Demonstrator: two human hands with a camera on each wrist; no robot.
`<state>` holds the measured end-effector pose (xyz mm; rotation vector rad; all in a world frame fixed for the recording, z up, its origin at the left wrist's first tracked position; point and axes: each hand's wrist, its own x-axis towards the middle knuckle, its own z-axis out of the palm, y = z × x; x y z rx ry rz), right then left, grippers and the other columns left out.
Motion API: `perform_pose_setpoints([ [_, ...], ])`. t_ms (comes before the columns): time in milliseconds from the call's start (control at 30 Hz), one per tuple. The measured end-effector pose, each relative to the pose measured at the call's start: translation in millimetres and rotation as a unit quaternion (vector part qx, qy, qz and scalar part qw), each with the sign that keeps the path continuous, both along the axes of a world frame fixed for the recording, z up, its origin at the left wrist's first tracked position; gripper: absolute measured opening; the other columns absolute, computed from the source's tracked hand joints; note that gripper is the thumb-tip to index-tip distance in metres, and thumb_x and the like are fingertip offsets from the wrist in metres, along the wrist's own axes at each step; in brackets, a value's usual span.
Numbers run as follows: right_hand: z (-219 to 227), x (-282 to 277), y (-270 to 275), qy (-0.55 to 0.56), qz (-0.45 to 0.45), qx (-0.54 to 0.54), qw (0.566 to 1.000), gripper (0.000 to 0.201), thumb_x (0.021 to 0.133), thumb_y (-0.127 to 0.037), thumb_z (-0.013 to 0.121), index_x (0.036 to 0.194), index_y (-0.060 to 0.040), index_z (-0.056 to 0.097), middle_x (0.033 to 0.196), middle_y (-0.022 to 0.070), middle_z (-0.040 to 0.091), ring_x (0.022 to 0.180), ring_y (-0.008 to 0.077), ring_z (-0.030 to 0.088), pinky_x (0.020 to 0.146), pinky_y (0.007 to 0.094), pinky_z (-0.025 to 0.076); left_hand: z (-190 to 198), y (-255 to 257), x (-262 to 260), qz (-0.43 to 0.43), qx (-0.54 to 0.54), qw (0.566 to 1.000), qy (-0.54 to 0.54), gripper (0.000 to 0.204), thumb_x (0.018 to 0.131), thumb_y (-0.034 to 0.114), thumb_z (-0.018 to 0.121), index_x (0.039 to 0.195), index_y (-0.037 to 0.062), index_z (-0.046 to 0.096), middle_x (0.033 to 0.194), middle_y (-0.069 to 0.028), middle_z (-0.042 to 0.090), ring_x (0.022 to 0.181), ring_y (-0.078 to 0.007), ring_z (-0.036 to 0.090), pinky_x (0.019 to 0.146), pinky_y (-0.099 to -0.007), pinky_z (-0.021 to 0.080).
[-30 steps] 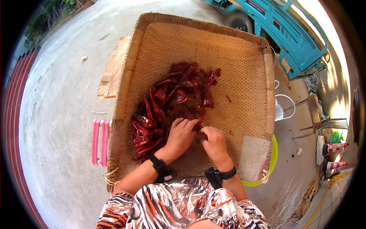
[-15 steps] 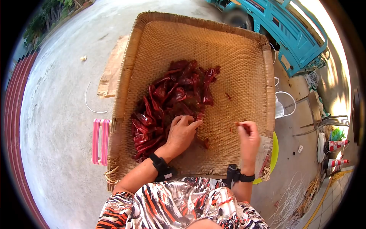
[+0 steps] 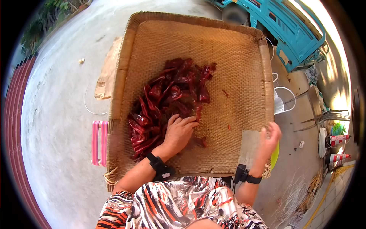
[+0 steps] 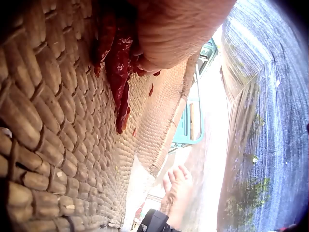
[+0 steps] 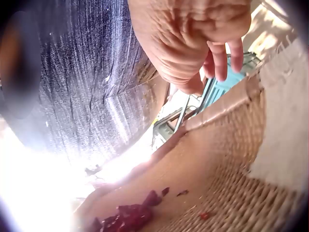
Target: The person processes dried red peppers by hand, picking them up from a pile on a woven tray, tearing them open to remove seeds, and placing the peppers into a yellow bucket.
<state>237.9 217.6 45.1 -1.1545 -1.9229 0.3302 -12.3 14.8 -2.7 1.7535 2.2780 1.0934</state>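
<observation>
A pile of dark red, glossy dried chili peppers [image 3: 167,93] lies on the left half of a large woven basket tray [image 3: 244,57]. My left hand [image 3: 179,131] rests on the near right edge of the pile, fingers pointing right. In the left wrist view, wrinkled chili peppers [image 4: 119,72] show beside its thumb; its fingers are hidden there. My right hand [image 3: 270,137] is raised over the tray's right rim, fingers loosely bent and nothing in them. Near the left hand a small chili piece [image 3: 201,141] lies on the weave.
A pale patch [image 3: 248,147] covers the tray's near right corner, with a lime-green tub [image 3: 275,156] below. A pink striped stool [image 3: 100,143] stands left, a white bucket [image 3: 279,105] right. A teal cargo vehicle [image 3: 289,34] is at the back right.
My right hand has left the chili peppers beside the left hand and moved right, past the tray's rim, its pinch now loosened. The left hand has stayed on the pile.
</observation>
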Motion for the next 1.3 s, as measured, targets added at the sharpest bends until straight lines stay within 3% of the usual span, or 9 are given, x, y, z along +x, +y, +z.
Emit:
perform_pose_setpoints([
  [33,9.1,-26.9,-18.2,0.025,0.071,-0.088,0.993,0.033,0.083,-0.003,0.065,0.116,-0.0053,0.060,0.126,0.0132,0.055,0.105,0.0269,0.059,0.090,0.0386,0.049,1.0,1.1,-1.2,-0.001,0.015,1.000,-0.008,0.022,0.083,0.006,0.066,0.103,0.0138,0.068,0.118,-0.0023,0.063,0.101,-0.0221,0.059,0.104,-0.0428,0.032],
  [167,11.3,-96.3,-64.4,-0.093,0.314,-0.104,0.939,0.037,0.084,0.004,0.062,0.118,-0.0084,0.060,0.129,0.0108,0.053,0.086,0.0198,0.064,0.078,0.0339,0.054,5.2,-0.4,-2.9,-0.012,0.049,0.997,-0.050,0.018,0.081,0.007,0.069,0.097,0.0135,0.068,0.102,-0.0009,0.067,0.092,-0.0217,0.060,0.100,-0.0407,0.035],
  [367,-14.6,-130.2,-67.6,-0.140,0.405,-0.085,0.899,0.039,0.079,0.005,0.064,0.114,-0.0117,0.063,0.120,0.0100,0.059,0.095,0.0280,0.064,0.082,0.0374,0.054,6.4,-0.4,-3.2,-0.016,0.089,0.993,-0.078,0.019,0.079,0.001,0.070,0.095,0.0116,0.067,0.089,-0.0006,0.065,0.083,-0.0207,0.060,0.098,-0.0391,0.036],
  [667,-2.9,-106.2,-61.4,-0.138,0.312,-0.026,0.940,0.026,0.081,-0.002,0.064,0.106,-0.0116,0.068,0.098,0.0079,0.070,0.085,0.0303,0.067,0.072,0.0377,0.054,-0.5,1.7,-0.8,0.020,0.106,0.981,-0.164,0.025,0.079,0.001,0.070,0.102,0.0097,0.064,0.091,-0.0026,0.064,0.087,-0.0242,0.059,0.104,-0.0424,0.034],
  [867,19.9,-38.9,-19.9,0.046,0.016,-0.101,0.994,0.021,0.096,-0.016,0.057,0.111,-0.0045,0.066,0.103,0.0130,0.070,0.094,0.0231,0.066,0.082,0.0332,0.051,14.2,-3.5,0.2,-0.073,-0.028,0.997,-0.026,0.033,0.070,0.022,0.081,0.099,0.0152,0.067,0.098,-0.0005,0.062,0.105,-0.0229,0.053,0.109,-0.0484,0.026],
  [933,20.0,-4.3,0.6,0.041,-0.060,-0.070,0.995,0.025,0.094,-0.018,0.057,0.116,-0.0060,0.064,0.112,0.0117,0.067,0.104,0.0260,0.062,0.091,0.0366,0.047,17.3,-3.4,1.1,-0.080,-0.044,0.996,-0.013,0.035,0.068,0.026,0.082,0.098,0.0171,0.068,0.101,0.0001,0.061,0.107,-0.0230,0.052,0.111,-0.0503,0.023],
  [1067,6.2,32.5,20.0,-0.142,-0.249,0.012,0.958,0.043,0.086,-0.017,0.065,0.127,-0.0093,0.056,0.126,0.0119,0.058,0.121,0.0303,0.049,0.106,0.0451,0.034,16.3,-5.6,0.6,-0.102,-0.074,0.992,0.005,0.035,0.067,0.027,0.083,0.098,0.0184,0.069,0.105,-0.0001,0.060,0.109,-0.0235,0.051,0.113,-0.0520,0.019],
  [1167,0.5,30.6,21.3,-0.064,-0.129,0.077,0.987,0.039,0.086,-0.015,0.065,0.124,-0.0094,0.059,0.125,0.0143,0.058,0.123,0.0311,0.048,0.106,0.0442,0.035,9.8,-4.9,1.3,-0.096,-0.044,0.994,0.013,0.030,0.070,0.024,0.081,0.095,0.0167,0.067,0.098,-0.0004,0.061,0.106,-0.0227,0.052,0.112,-0.0513,0.020],
  [1300,18.2,-36.0,-17.0,-0.101,0.070,-0.088,0.988,0.033,0.085,-0.014,0.065,0.118,-0.0078,0.061,0.120,0.0138,0.060,0.113,0.0296,0.056,0.099,0.0401,0.042,12.1,-2.5,0.4,-0.058,-0.014,0.997,-0.040,0.020,0.077,0.017,0.077,0.092,0.0122,0.064,0.087,-0.0014,0.061,0.095,-0.0226,0.055,0.109,-0.0475,0.026],
])
